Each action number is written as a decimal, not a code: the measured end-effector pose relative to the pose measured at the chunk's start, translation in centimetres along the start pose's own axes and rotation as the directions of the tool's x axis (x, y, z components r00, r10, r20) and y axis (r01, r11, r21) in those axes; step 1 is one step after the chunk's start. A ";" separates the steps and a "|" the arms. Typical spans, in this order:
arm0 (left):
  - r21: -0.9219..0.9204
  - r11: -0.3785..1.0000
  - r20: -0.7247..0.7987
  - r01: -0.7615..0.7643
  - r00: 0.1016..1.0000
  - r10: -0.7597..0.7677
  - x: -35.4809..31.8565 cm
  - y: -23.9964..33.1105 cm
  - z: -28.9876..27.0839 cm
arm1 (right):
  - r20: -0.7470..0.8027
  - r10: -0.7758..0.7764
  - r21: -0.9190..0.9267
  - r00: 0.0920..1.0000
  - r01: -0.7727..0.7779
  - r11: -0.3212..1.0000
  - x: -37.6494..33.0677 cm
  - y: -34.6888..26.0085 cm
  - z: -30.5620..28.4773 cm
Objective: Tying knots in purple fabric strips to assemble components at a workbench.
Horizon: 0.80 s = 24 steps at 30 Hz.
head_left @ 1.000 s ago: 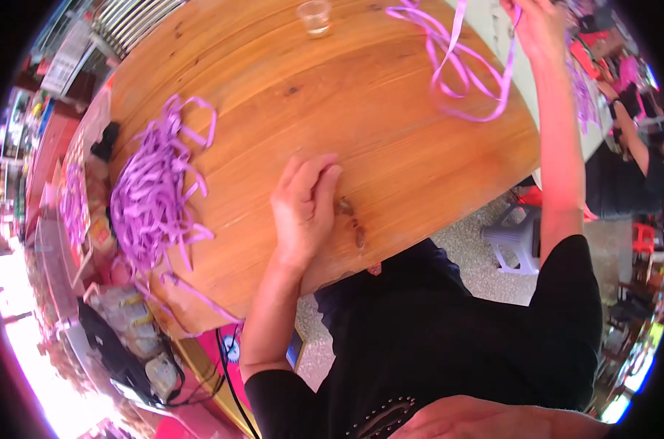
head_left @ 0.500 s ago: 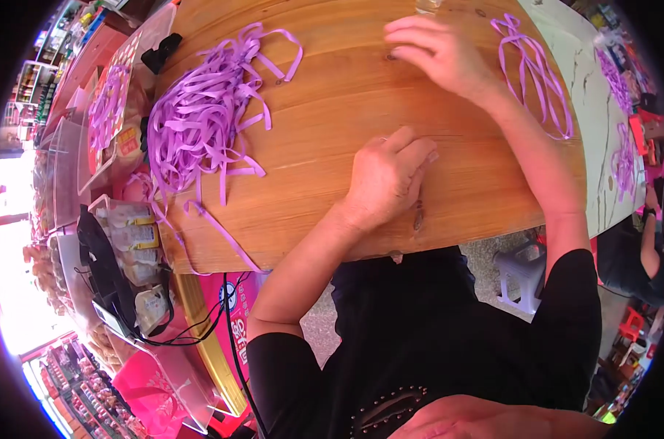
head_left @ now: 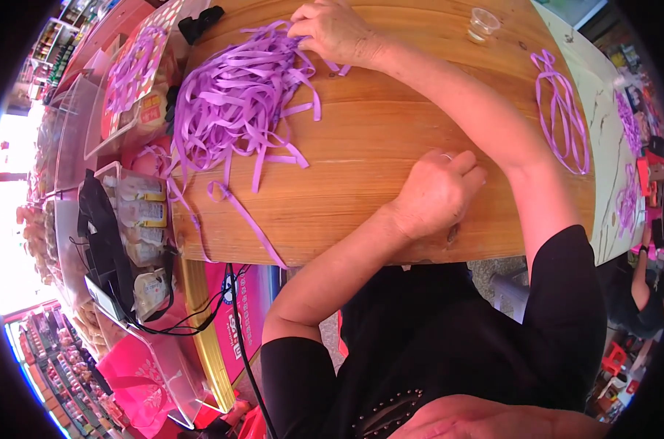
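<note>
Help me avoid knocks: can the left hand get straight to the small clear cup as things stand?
Probably not directly: the right forearm slants across between the left hand and the cup. It would likely have to go over or around that arm.

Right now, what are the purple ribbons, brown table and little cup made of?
The purple ribbons look like thin fabric with a soft sheen, since they curl and fold. The brown table seems wooden, smoothly varnished: grain lines show. The little cup is see-through and shiny, so probably plastic, possibly glass.
</note>
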<state>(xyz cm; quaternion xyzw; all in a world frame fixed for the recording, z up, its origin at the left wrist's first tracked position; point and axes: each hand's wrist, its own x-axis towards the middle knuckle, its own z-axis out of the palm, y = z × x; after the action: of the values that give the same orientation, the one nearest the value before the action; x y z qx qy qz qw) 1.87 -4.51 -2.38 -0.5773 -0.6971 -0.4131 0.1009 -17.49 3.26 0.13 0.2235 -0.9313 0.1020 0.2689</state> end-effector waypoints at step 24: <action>0.145 0.963 -0.455 -0.229 0.848 0.271 0.5 0.3 -3.5 | 0.063 0.399 0.776 0.915 -0.296 0.557 -12.9 -4.1 -18.0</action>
<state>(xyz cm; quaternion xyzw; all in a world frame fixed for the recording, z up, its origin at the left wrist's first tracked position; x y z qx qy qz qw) 0.86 -6.58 0.26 -0.5406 -0.5875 -0.4940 0.3443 2.40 9.94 8.42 0.1216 -0.8039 0.5545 0.1771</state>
